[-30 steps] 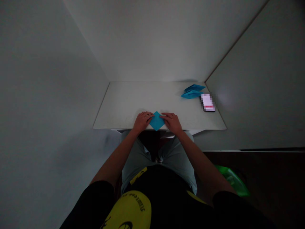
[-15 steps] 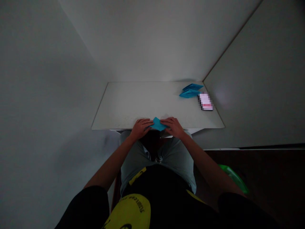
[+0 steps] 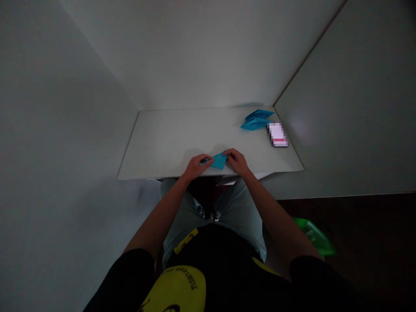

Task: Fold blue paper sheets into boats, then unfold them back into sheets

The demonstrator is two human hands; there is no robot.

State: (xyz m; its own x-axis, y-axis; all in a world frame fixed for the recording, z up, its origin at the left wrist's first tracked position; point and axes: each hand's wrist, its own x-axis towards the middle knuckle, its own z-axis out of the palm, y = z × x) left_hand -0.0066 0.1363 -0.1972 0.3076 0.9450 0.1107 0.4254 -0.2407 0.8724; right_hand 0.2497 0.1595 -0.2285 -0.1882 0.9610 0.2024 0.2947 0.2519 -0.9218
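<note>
Between my two hands, over the near part of the white table point(image 3: 172, 136), is a small piece of folded blue paper point(image 3: 219, 161). My left hand point(image 3: 197, 166) pinches its left end between thumb and fingers. On the other side my right hand point(image 3: 237, 161) grips the upper right edge, fingertips at the top corner. The paper looks tilted, its broad face toward me. Two folded blue paper shapes point(image 3: 255, 124) lie close together at the table's back right, away from both hands.
A phone point(image 3: 277, 134) with a lit, blurred screen lies on the right side of the table. Walls point(image 3: 201, 56) border the table at the back and sides. A green plastic object point(image 3: 314, 237) is low on the right, above the dark floor.
Both hands have lifted the folded blue paper from the table's front edge and turned it; earlier they pressed it with flatter fingers. The view has shifted slightly.
</note>
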